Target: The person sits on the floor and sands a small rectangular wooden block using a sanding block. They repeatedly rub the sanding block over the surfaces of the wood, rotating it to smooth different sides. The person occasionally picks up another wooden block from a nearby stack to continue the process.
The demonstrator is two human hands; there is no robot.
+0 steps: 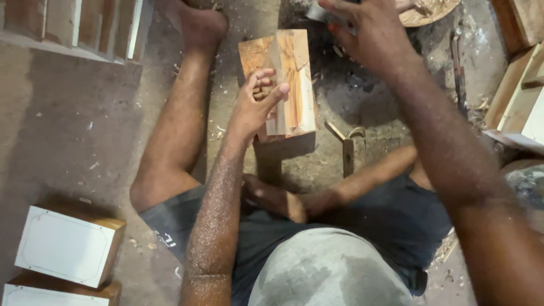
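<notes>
On the dusty workshop floor, between the seated person's legs, a rough block of wood (281,85) stands upright on a darker base block (283,148); its pale, orange-streaked face is turned up toward the camera. The left hand (255,105) rests against the block's left edge — fingers curled loosely, thumb stretched across the face, steadying it more than gripping it; sawdust coats that forearm. The right hand (368,34) is raised above and beyond the block, closed around a pale object (320,12) that pokes out at the top edge of the view; most of it is hidden by the fingers, so I cannot tell what kind of tool it is.

Judging by how things lie, the shaping looks well begun but not finished: chips and shavings (340,54) are scattered around the block, and a flat face has been opened in the wood, yet the block's edges remain rough and uneven, far from the clean shape of the white-faced wooden boxes (68,243) at the lower left. A small wooden piece with a metal fitting (347,148) lies untouched just right of the base; more timber (518,96) is stacked at the right edge — so plenty of work on this block appears still ahead.
</notes>
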